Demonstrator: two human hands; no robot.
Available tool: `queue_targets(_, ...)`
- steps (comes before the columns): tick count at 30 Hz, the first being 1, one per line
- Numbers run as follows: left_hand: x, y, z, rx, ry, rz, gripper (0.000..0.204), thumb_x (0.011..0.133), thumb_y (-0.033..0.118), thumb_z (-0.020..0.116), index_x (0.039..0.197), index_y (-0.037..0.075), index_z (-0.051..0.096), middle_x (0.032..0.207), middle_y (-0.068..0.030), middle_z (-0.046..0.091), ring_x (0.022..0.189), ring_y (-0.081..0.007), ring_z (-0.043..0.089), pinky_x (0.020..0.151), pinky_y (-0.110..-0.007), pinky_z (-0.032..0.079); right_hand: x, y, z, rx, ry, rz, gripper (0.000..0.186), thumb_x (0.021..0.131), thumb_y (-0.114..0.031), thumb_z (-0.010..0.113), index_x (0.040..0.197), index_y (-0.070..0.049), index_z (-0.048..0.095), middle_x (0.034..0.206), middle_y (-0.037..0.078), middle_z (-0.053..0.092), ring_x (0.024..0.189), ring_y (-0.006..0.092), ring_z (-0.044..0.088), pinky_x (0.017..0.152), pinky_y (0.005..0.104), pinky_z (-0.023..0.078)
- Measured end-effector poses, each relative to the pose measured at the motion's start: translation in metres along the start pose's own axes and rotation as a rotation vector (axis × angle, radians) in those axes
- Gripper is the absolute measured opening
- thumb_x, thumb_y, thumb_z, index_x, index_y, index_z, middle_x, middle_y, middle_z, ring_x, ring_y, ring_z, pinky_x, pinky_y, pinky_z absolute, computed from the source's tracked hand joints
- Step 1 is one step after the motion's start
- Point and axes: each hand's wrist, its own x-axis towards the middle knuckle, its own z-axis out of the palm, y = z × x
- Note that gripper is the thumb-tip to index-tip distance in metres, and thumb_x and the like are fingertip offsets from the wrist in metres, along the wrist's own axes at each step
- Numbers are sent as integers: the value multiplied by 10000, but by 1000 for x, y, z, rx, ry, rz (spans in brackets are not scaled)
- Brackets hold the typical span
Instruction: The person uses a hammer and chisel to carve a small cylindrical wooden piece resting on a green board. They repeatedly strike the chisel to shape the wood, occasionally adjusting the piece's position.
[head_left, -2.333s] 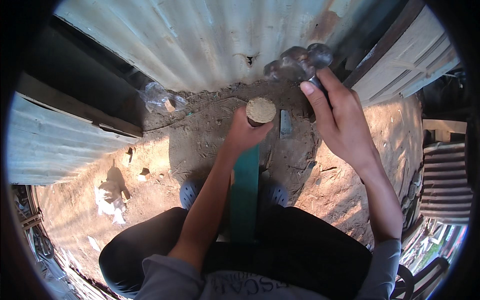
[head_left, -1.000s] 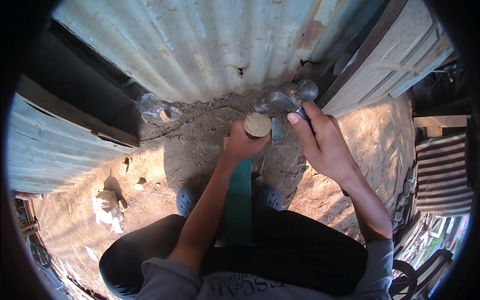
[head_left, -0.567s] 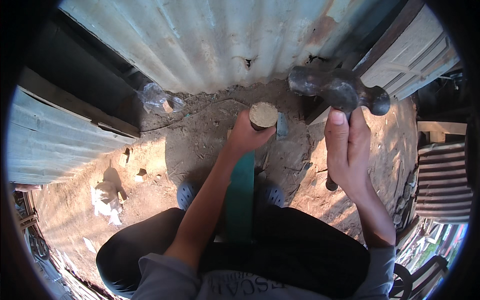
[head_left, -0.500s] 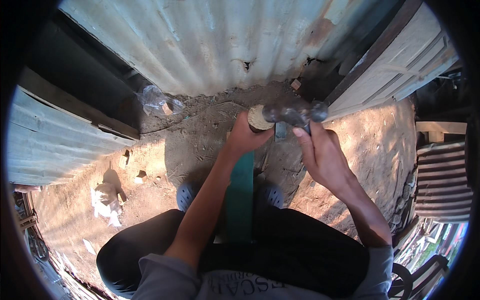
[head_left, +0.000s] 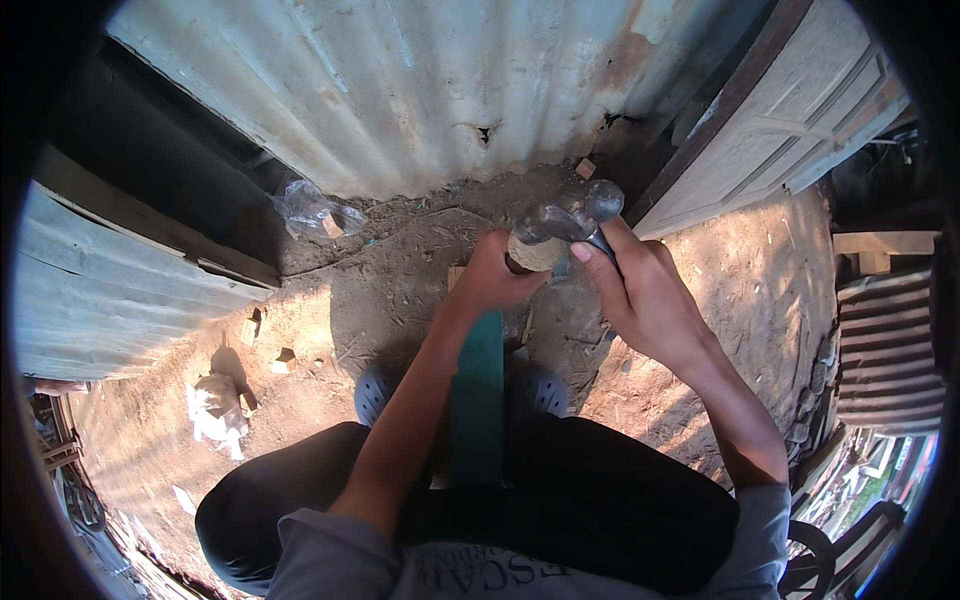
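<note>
My left hand (head_left: 488, 276) is wrapped round an upright, round piece with a rough, pale tan top (head_left: 538, 256); its lower part is hidden behind my fingers. In my right hand (head_left: 655, 300) is a ball-peen hammer (head_left: 565, 218), gripped close under its dark metal head, with the thumb along the handle. One end of the hammer head overlaps the far part of the pale top; whether it touches cannot be made out. Below my left hand, a green plank (head_left: 477, 400) runs between my legs.
A corrugated metal sheet (head_left: 400, 90) stands ahead, with a panelled door (head_left: 770, 130) at the right. On the dirt floor lie a clear plastic bag (head_left: 305, 205), a white bundle (head_left: 215, 410) and small wood blocks (head_left: 285, 361). My clogs (head_left: 540, 390) flank the plank.
The hammer head has shifted left and turned, so its ball end now points further away from me. My left hand and the round piece have moved slightly right and nearer.
</note>
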Motion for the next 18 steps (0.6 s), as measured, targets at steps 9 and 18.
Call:
queue_targets(9, 1, 6, 2, -47, 20, -121, 393, 692, 134, 762, 1023, 5, 594, 936, -85, 661, 899, -186, 644, 794, -330, 503, -7, 20, 14, -55, 271, -8, 192, 981, -194, 453, 960, -5, 474, 544, 53, 435, 482, 95, 437, 446, 269, 325)
queue_targets(18, -7, 3, -5, 11, 28, -122, 439, 700, 119, 751, 1083, 17, 561, 971, -82, 649, 898, -155, 623, 780, -319, 494, 4, 2, 1, 272, 333, 29, 204, 999, -205, 408, 969, -21, 490, 573, -41, 356, 495, 35, 323, 453, 219, 270)
